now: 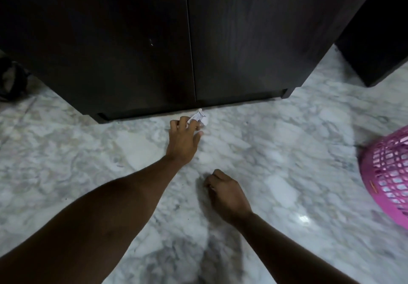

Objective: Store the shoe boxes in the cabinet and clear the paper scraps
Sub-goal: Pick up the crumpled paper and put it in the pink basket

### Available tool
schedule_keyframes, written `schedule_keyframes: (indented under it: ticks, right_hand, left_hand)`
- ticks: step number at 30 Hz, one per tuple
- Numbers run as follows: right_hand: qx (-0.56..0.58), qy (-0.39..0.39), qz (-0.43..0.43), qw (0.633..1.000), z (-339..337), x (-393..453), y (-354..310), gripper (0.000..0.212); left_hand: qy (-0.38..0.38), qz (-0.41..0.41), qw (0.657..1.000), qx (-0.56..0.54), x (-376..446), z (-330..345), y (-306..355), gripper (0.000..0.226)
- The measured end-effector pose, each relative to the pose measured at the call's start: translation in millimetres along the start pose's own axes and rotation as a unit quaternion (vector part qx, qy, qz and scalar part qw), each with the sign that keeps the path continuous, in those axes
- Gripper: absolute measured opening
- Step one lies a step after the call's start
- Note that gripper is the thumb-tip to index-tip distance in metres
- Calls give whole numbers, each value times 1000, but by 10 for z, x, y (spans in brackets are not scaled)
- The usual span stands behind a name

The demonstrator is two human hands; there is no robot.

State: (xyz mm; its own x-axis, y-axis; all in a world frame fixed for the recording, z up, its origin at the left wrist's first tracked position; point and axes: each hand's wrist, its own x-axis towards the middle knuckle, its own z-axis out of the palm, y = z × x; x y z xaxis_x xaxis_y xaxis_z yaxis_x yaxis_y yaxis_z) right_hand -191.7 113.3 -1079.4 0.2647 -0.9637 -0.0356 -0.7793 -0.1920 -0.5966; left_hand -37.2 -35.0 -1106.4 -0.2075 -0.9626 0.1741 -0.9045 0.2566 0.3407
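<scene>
Paper scrap point(199, 117) lay against the cabinet point(154, 40) base, pinched by the left hand point(184, 137); lifting it cleanly seemed best. Right hand point(227, 192) curled, possibly empty.

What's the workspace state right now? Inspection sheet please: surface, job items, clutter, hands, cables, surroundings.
Surface: marble floor, grey-white, glossy.
Job's things: paper scrap, crumpled, at the foot of the cabinet; both cabinet doors shut; no shoe boxes seen.
Clutter: nothing seen besides that scrap.
Hands: left hand reaches forward, fingers curled round the scrap. Right hand is low over the floor, fingers curled; whether it holds anything cannot be told.
Cables: nothing seen.
Surroundings: pink basket at the right edge, partly out of view; dark object at the left edge, too dim to identify; second dark unit at upper right.
</scene>
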Motion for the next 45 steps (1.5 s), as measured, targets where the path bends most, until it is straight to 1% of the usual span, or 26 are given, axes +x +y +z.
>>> schedule_keyframes:
  ticks: [3, 6, 9, 11, 13, 16, 19, 22, 25, 27, 28, 31, 32, 34, 35, 36, 37, 38, 39, 40, 41, 42, 43, 44, 45]
  right_hand:
    - [49, 48, 72, 995, -132, -69, 132, 15]
    - [52, 97, 125, 986, -341, -125, 234, 19]
    - [48, 139, 145, 978, -698, -122, 227, 20]
    - [46, 182, 139, 972, -1058, -126, 190, 20]
    - [35, 225, 126, 965, -1467, -133, 138, 20]
    - [8, 293, 130, 947, -2142, -218, 100, 18]
    - [-13, 381, 144, 913, -2832, -420, 86, 15]
    - [-38, 452, 166, 876, -3494, -756, 101, 14]
    - [-109, 495, 187, 842, -4057, -1210, 208, 14]
    - [-123, 505, 240, 820, -4302, -1497, 381, 13]
    - [-122, 504, 275, 810, -4381, -1637, 460, 12]
    - [-116, 487, 365, 785, -4470, -2021, 648, 12]
    - [-116, 471, 387, 784, -4449, -2083, 686, 13]
    - [-115, 429, 428, 787, -4393, -2206, 757, 18]
    - [-116, 408, 441, 791, -4359, -2260, 806, 20]
    - [-118, 397, 441, 796, -4325, -2313, 840, 21]
    - [-121, 401, 432, 799, -4283, -2366, 871, 23]
    - [-122, 422, 421, 794, -4236, -2421, 899, 27]
    - [-119, 454, 419, 777, -4192, -2473, 915, 32]
    - [-119, 495, 428, 746, -4147, -2525, 917, 38]
    - [-110, 541, 441, 708, -4102, -2579, 906, 44]
    - [-87, 582, 455, 668, -4074, -2629, 853, 49]
    - [-44, 608, 478, 632, -4016, -2680, 880, 54]
    - [17, 607, 512, 607, -3968, -2706, 903, 59]
    - [91, 583, 547, 594, -3921, -2717, 934, 65]
  left_hand:
    - [25, 10, 999, -30, -118, 17, 76, 14]
    - [3, -8, 993, -115, -296, -35, 185, 10]
    - [-10, 3, 984, -176, -426, -138, 412, 9]
    - [-9, 38, 978, -207, -418, -287, 711, 10]
    - [-7, 81, 968, -237, -326, -499, 1076, 13]
    - [-8, 122, 954, -273, -72, -877, 1719, 13]
    - [-2, 160, 937, -310, 219, -1267, 2440, 10]
    - [5, 204, 907, -369, 469, -1595, 3182, 5]
    - [18, 260, 883, -390, 585, -1841, 3932, 3]
    - [1, 307, 864, -400, 574, -1940, 4370, 4]
    - [-18, 327, 856, -399, 548, -1953, 4565, 3]
    - [-89, 368, 854, -357, 425, -1832, 5033, 3]
    - [-121, 370, 858, -334, 393, -1759, 5109, 5]
    - [-215, 364, 863, -277, 325, -1630, 5247, 9]
    - [-254, 362, 867, -232, 291, -1586, 5300, 13]
    - [-275, 364, 871, -179, 269, -1539, 5327, 18]
    - [-277, 373, 875, -136, 248, -1505, 5326, 23]
    - [-258, 385, 878, -119, 227, -1480, 5303, 29]
    - [-216, 392, 887, -118, 207, -1469, 5261, 35]
    - [-155, 386, 900, -131, 180, -1470, 5209, 43]
    - [-94, 354, 919, -148, 155, -1468, 5147, 52]
    - [-42, 301, 938, -169, 121, -1478, 5080, 60]
    - [-15, 235, 953, -189, 88, -1487, 5020, 67]
    - [-26, 162, 965, -205, 69, -1466, 4959, 74]
    - [-80, 86, 969, -216, 59, -1435, 4922, 82]
